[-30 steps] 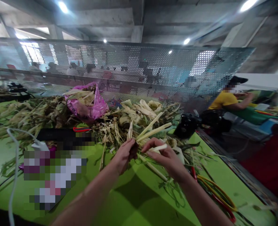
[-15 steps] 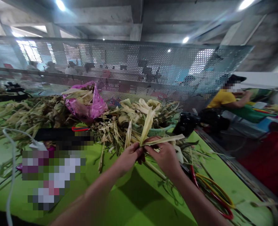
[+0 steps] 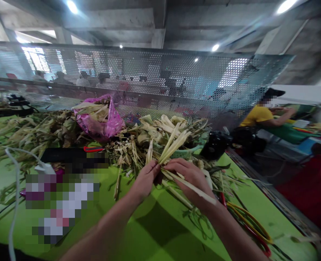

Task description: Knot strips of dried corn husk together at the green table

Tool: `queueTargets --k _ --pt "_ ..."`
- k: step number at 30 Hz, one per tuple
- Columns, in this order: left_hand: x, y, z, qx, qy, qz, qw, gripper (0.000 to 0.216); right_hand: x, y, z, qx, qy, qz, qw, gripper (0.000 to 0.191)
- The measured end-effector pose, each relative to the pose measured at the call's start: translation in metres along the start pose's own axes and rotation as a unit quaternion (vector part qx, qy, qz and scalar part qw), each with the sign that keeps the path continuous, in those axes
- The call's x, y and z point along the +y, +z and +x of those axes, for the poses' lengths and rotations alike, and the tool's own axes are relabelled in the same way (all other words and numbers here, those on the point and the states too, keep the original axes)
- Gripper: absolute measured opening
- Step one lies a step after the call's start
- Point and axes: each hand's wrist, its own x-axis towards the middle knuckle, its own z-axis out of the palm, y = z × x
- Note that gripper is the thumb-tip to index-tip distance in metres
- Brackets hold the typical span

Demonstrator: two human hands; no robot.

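Pale corn husk strips (image 3: 173, 143) fan upward from between my two hands, over the green table (image 3: 149, 235). My left hand (image 3: 146, 177) pinches their lower ends between thumb and fingers. Close beside it, my right hand (image 3: 189, 177) has its fingers curled against the husks near the same spot. One long strip (image 3: 193, 186) lies back across my right hand toward the wrist. The right fingertips are partly hidden, so their exact grip is unclear. Behind the hands, more dried husks (image 3: 163, 127) are heaped in a light green basket (image 3: 189, 151).
A pink plastic bag (image 3: 100, 127) of husks stands by a husk heap (image 3: 46, 127) at left. Red-handled scissors (image 3: 222, 199) and yellow loops (image 3: 254, 221) lie right. A white cable (image 3: 15, 203) crosses the left side. A person in yellow (image 3: 258, 116) sits beyond a perforated screen (image 3: 149, 79).
The husk strips have spread into a wider fan leaning right. The strip that pointed right now folds back over my right hand, whose fingers have turned over.
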Motion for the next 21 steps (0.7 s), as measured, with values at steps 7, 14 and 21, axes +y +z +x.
queueTargets --k 7,14,21 --pt "-0.002 0.000 0.001 -0.015 0.004 0.048 0.999 0.028 0.015 -0.001 0.001 0.095 0.258 0.328 0.904 0.021" --pt "-0.014 0.004 0.000 -0.014 -0.018 0.064 0.998 0.025 0.013 0.007 -0.001 0.141 0.318 0.391 0.852 0.032" --pt "-0.008 0.005 0.000 0.027 -0.044 -0.026 0.998 0.031 0.003 0.007 -0.001 0.167 0.284 0.291 0.898 0.026"
